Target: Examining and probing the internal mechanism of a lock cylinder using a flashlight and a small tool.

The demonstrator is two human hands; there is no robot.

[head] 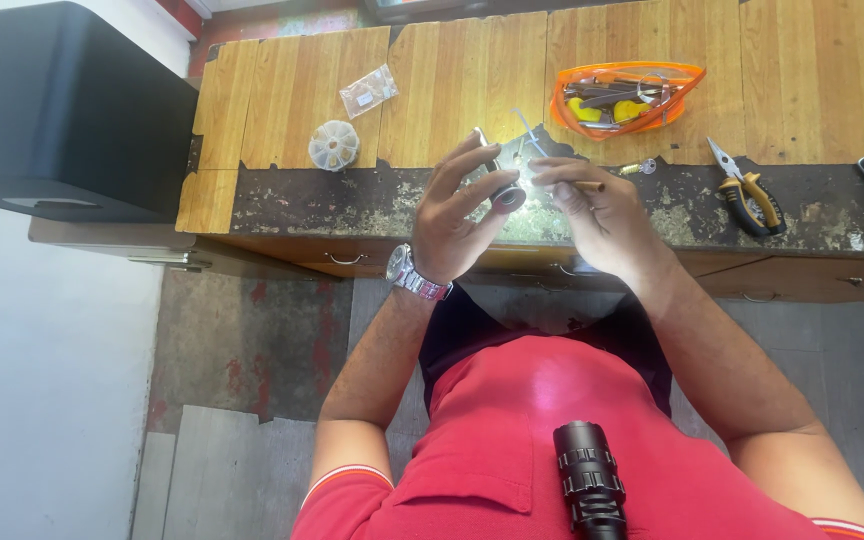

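Bench [292, 90] with hand tools, seen from above.
Wooden bench, worn front edge, fills upper frame. Orange pouch [624, 95] of tools upper right; pliers [747, 195] right; round parts box [334, 146] and clear bag [368, 91] upper left. At centre, left hand [452, 215] with wristwatch [414, 275], its grip closed on a small metal piece [505, 192]; right hand [597, 215] pinches a thin stick [588, 186] just beside the piece.

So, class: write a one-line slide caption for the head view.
Left hand holds a small shiny round part; right hand holds a thin wooden-handled tool over a workbench.
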